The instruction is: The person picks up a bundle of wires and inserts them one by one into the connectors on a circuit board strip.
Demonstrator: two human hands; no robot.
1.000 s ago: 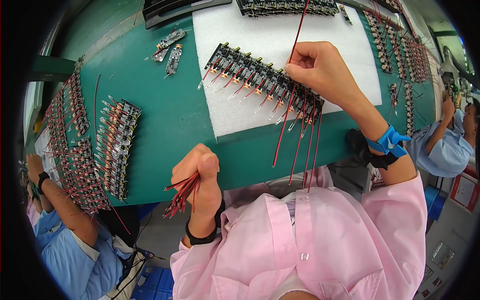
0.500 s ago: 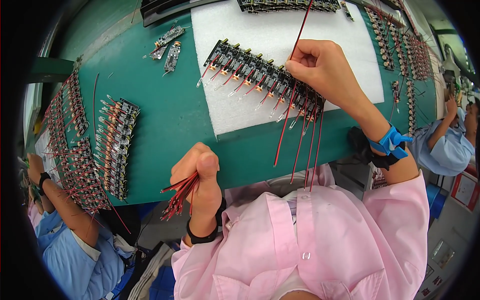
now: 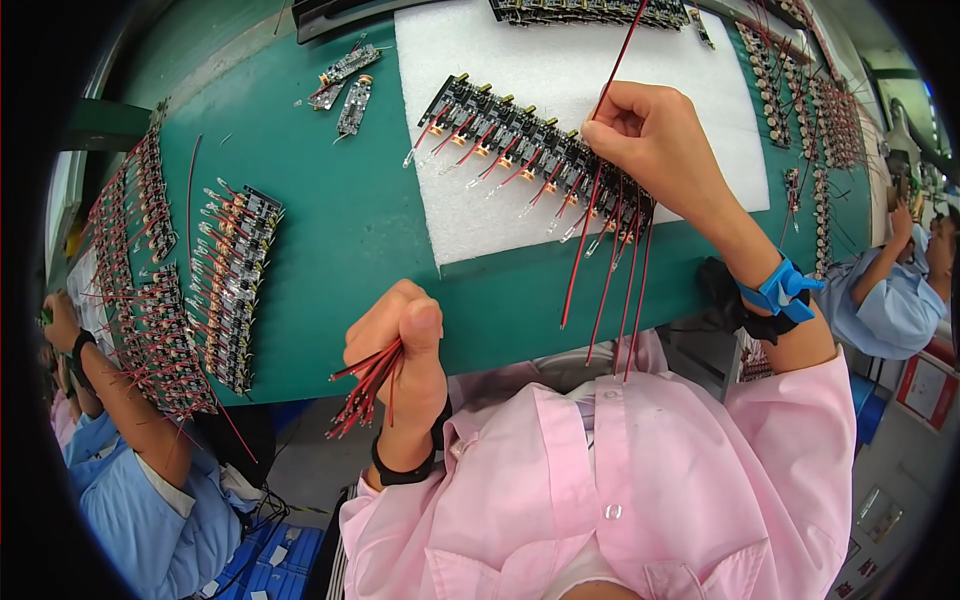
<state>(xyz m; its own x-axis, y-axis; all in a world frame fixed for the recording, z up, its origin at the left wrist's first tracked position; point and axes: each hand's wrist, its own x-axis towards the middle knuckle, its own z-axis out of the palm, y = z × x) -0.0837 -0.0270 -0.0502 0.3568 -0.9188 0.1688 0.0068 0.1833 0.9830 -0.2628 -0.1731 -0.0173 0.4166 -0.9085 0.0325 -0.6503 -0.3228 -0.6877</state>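
Note:
My right hand (image 3: 640, 125) pinches a red-and-black wire (image 3: 622, 58) over a row of joined circuit boards (image 3: 520, 135). The row slants across a white foam sheet (image 3: 430, 50), with copper-coloured coils and clear small LEDs on red leads along its near side. Several long wires (image 3: 630, 290) hang from the row's right end past the table edge. In front of the table, my left hand (image 3: 400, 330) is closed round a bundle of red and black wires (image 3: 365, 395), whose ends stick out to the left.
Another board strip (image 3: 240, 290) and a dense group of wired boards (image 3: 150, 300) lie on the green table (image 3: 330, 230) to the left. Loose boards (image 3: 353, 105) rest near the far edge. More boards (image 3: 590, 12) sit atop the foam. Co-workers in blue (image 3: 150, 500) are on both sides.
The view has shifted slightly, so the table things sit a little further right. My right hand still pinches the wire at the boards, and my left hand keeps its bundle.

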